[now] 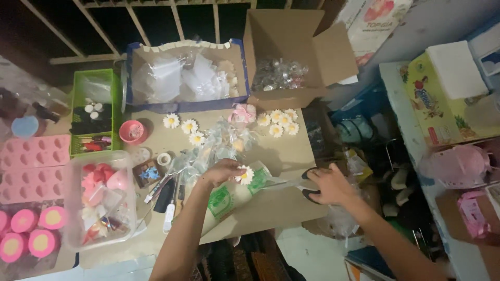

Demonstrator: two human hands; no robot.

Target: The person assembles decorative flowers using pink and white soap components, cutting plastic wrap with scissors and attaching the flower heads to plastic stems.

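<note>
So, left hand (pixel 221 171) sits near frame center, fingers curled shut around a white daisy-shaped piece with yellow middle (pixel 245 175), pinching it against a clear wrapped bundle with green print (pixel 229 195) lying on the cardboard work surface (pixel 281 151). Right hand (pixel 328 186) is at 3 o'clock from the left hand, closed around black-handled scissors (pixel 311 183); blades point toward 9 o'clock at the bundle, and I cannot tell how far apart they are.

At 12 o'clock from the left hand, a heap of clear cellophane packets (pixel 224 143) with a pink flower (pixel 243 113) above it. 3 loose daisies (pixel 188 126) lie at 11 o'clock, and a cluster of about 5 more (pixel 278 122) at 1 o'clock. Further toward 12: an open box of plastic bags (pixel 182 78) and a cardboard box with shiny wrapped bits (pixel 278 75).

At 9 o'clock: a clear tub of pink and red pieces (pixel 101 195), pink silicone moulds (pixel 34 166), a green basket (pixel 94 112), a small pink bowl (pixel 131 131), a tape roll (pixel 164 158). Pens and tools (pixel 166 195) lie just beside the left wrist.
</note>
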